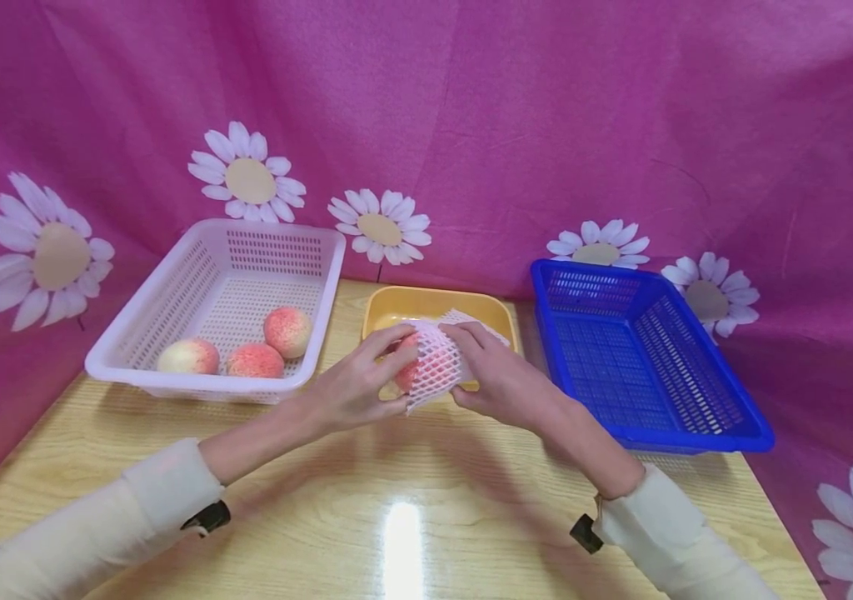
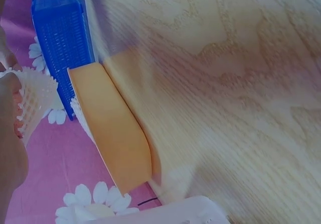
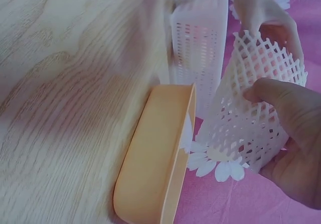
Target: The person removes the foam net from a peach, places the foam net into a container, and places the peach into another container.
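Over the front of a small orange-yellow tray (image 1: pixel 437 292), both hands hold a red-pink peach (image 1: pixel 406 371) partly inside a white foam fruit net (image 1: pixel 437 358). My left hand (image 1: pixel 359 383) grips the peach at its bare left side, thumb below. My right hand (image 1: pixel 505 379) pinches the net from the right. In the right wrist view, the net's mesh (image 3: pixel 246 113) spreads wide, with its open end toward the left hand (image 3: pixel 276 20) and the thumb pressed on it. The left wrist view catches only part of the net (image 2: pixel 40 91). White netting lies in the tray, partly hidden by the hands.
At the left stands a white plastic basket (image 1: pixel 194 382) with three peaches, one paler peach (image 1: pixel 188 357) among them. A blue basket (image 1: pixel 704 440) stands at the right. Behind the wooden table (image 1: pixel 306 517) hangs a magenta cloth (image 1: pixel 471 125) printed with daisies.
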Motion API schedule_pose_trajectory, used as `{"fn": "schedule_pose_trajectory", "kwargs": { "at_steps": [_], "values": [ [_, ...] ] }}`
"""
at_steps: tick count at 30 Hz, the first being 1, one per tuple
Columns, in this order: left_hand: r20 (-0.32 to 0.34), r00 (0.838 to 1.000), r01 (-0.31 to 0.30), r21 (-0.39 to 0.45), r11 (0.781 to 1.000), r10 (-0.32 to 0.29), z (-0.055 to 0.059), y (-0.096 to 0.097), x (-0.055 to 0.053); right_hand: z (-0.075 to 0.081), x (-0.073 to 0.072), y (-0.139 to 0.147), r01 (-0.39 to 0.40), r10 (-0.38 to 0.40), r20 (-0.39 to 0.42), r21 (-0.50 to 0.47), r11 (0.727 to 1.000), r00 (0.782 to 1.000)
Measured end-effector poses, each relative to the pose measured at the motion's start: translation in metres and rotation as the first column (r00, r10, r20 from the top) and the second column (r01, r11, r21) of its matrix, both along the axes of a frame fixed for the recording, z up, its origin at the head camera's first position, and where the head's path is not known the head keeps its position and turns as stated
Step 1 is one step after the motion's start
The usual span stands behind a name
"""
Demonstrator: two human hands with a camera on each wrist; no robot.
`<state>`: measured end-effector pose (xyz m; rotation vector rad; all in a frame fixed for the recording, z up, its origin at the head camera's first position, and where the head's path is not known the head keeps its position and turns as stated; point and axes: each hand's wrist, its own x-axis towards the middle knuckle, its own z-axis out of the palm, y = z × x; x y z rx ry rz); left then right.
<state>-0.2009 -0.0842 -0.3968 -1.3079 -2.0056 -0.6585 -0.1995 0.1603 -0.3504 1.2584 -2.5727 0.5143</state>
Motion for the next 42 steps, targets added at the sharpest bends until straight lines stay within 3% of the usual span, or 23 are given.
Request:
{"fn": "schedule_pose_trajectory", "kwargs": {
  "at_steps": [5, 12, 26, 36, 42],
  "values": [
    [0.012, 1.0, -0.018, 0.017, 1.0, 0.018, 0.003, -0.003, -0.001, 0.0, -0.005, 0.003, -0.018, 0.019, 0.017, -0.019, 1.0, 1.0],
    [0.032, 0.999, -0.028, 0.029, 0.999, 0.027, 0.008, -0.006, 0.0, 0.001, -0.011, 0.005, -0.06, 0.059, -0.032, -0.045, 0.997, 0.998],
    [0.024, 0.998, -0.064, 0.033, 0.997, 0.063, 0.011, -0.02, -0.002, -0.004, -0.032, 0.01, 0.08, -0.087, -0.121, -0.063, 0.995, 0.989],
    [0.024, 0.997, -0.075, 0.036, 0.997, 0.074, 0.011, -0.029, -0.004, -0.019, -0.048, 0.002, 0.238, -0.26, -0.187, -0.13, 0.962, 0.947],
    [0.017, 0.996, -0.092, 0.03, 0.995, 0.091, 0.01, -0.031, -0.003, -0.03, -0.056, 0.001, 0.315, -0.351, -0.252, -0.174, 0.933, 0.902]
  ]
}}
